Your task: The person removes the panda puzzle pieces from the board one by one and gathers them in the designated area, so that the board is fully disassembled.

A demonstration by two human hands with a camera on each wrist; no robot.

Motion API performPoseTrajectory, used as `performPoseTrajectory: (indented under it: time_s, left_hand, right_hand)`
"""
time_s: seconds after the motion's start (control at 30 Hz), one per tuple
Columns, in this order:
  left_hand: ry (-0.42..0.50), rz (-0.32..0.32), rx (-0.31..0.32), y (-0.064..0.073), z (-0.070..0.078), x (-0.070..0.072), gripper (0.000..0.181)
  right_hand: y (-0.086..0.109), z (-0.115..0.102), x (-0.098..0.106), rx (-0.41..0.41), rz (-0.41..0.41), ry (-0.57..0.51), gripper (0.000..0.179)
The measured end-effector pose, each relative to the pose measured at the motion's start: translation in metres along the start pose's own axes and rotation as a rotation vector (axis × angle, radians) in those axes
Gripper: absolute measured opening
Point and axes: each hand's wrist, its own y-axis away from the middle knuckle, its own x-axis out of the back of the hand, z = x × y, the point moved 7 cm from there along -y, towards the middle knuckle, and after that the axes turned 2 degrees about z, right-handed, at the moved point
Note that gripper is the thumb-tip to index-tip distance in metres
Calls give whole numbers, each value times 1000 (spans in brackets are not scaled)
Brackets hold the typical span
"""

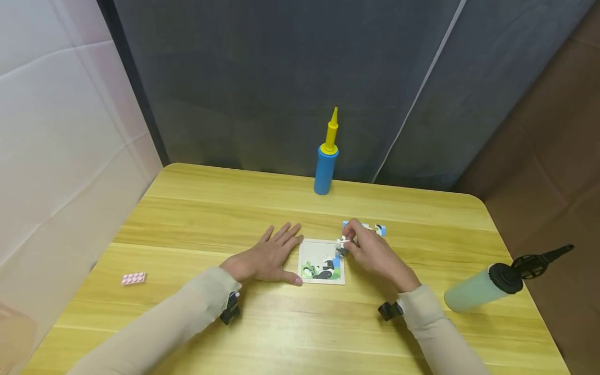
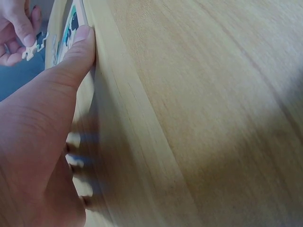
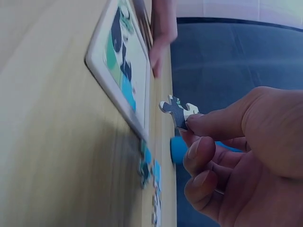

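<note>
My right hand (image 1: 375, 254) pinches a jigsaw piece (image 3: 179, 113) between thumb and index finger, over the right side of a square puzzle tray (image 1: 323, 282). Dark grey and white show on the piece, with a little green. Joined pieces of a black-and-white animal picture (image 1: 323, 269) fill the tray's near part; its far part shows bare backing. My left hand (image 1: 269, 258) lies with fingers spread on the table, its thumb (image 2: 81, 40) against the tray's left edge. More loose jigsaw pieces (image 3: 157, 189) lie beyond the right hand, partly hidden by it in the head view.
A blue pump with a yellow nozzle (image 1: 325, 169) stands at the table's back edge. To the right lies a pale green bottle with a black top (image 1: 475, 291). A pink toy brick (image 1: 134, 278) sits at the left on the wooden table (image 1: 225, 208).
</note>
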Motion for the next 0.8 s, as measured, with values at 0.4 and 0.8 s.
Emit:
performPoseTrajectory:
  time_s: [0.4, 0.8]
  left_hand:
    - [1, 0, 1, 0, 1, 1, 116]
    - [-16, -2, 0, 0, 0, 0, 116]
  right_hand:
    - [5, 36, 21, -140, 6, -2, 14]
    - [6, 57, 23, -193, 20, -4, 15]
